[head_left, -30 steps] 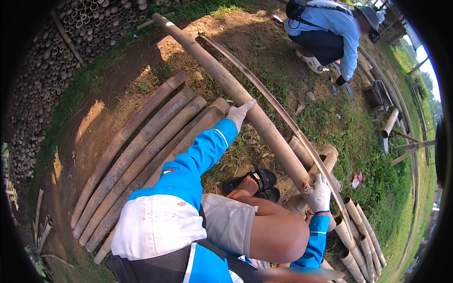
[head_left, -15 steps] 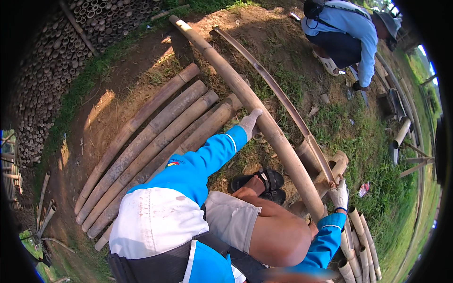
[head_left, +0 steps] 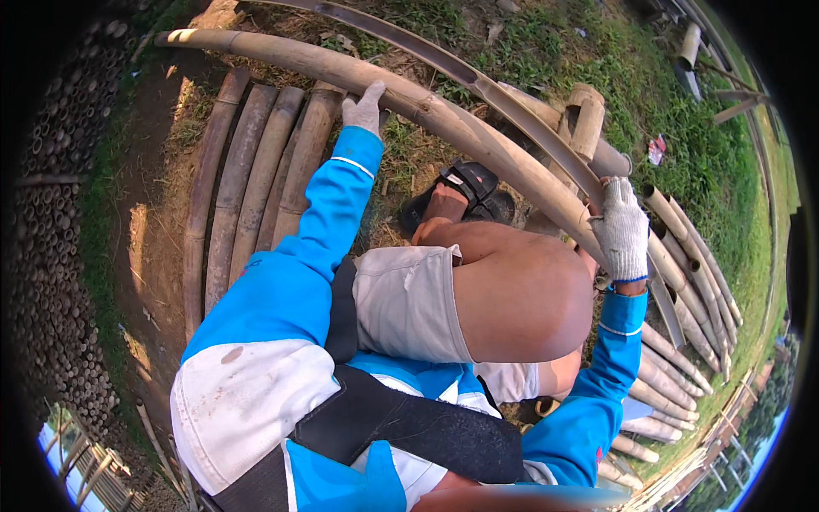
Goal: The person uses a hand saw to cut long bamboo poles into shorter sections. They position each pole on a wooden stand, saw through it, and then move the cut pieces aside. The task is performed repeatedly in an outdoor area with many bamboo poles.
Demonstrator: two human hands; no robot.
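Observation:
A long round bamboo pole slants from the far left down to beside my bent knee. My left hand, in a pale knit glove, is closed on its near side. Beyond the pole runs a split bamboo strip, its hollow face showing. My right hand, also gloved, has its fingers curled over the strip near my knee, close to the pole's near end. The fingertips there are partly hidden. Thick cut bamboo pieces lie under the strip.
Several bamboo poles lie side by side on the left. More thin bamboo is bundled at the right. A large stack of bamboo borders the far left. My sandalled foot is under the pole. A small wrapper lies on the grass.
My view has turned right and downward, so the crouching person at the upper right is out of sight. Both hands stay on the bamboo; the pole and strip appear higher in view.

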